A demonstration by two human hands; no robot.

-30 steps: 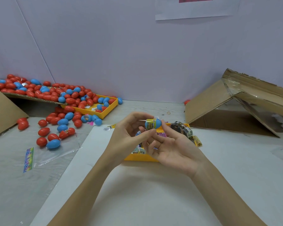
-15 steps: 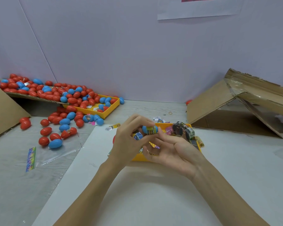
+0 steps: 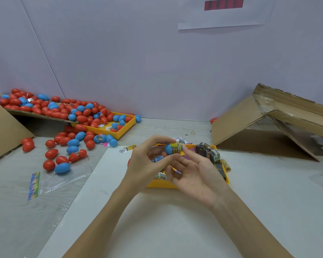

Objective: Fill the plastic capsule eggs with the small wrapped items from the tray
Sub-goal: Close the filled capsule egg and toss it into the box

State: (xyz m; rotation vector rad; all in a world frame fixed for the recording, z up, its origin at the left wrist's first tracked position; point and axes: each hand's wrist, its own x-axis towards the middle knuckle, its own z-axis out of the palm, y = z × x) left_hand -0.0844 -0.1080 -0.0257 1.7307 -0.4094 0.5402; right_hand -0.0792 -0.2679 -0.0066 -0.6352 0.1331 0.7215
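Both hands meet above the yellow plastic tray [image 3: 158, 184] of small wrapped items [image 3: 213, 155]: the left hand [image 3: 145, 162] and right hand [image 3: 196, 174] pinch a smooth blue capsule egg half [image 3: 169, 148], a yellow printed packet [image 3: 176, 148] poking from it, its lettering too blurred to read. Glossy red and blue eggs [image 3: 63, 112] spill off corrugated cardboard [image 3: 35, 114] onto the tabletop [image 3: 13, 211] at far left. An open cardboard box [image 3: 250, 123] lies right. White sheet [image 3: 175, 229] stretches bare toward the near edge.

We see glossy plastic capsule eggs [image 3: 62, 167], a smooth yellow plastic tray [image 3: 159, 184], rough torn cardboard [image 3: 237, 125], and a clear crinkled plastic bag [image 3: 63, 177].
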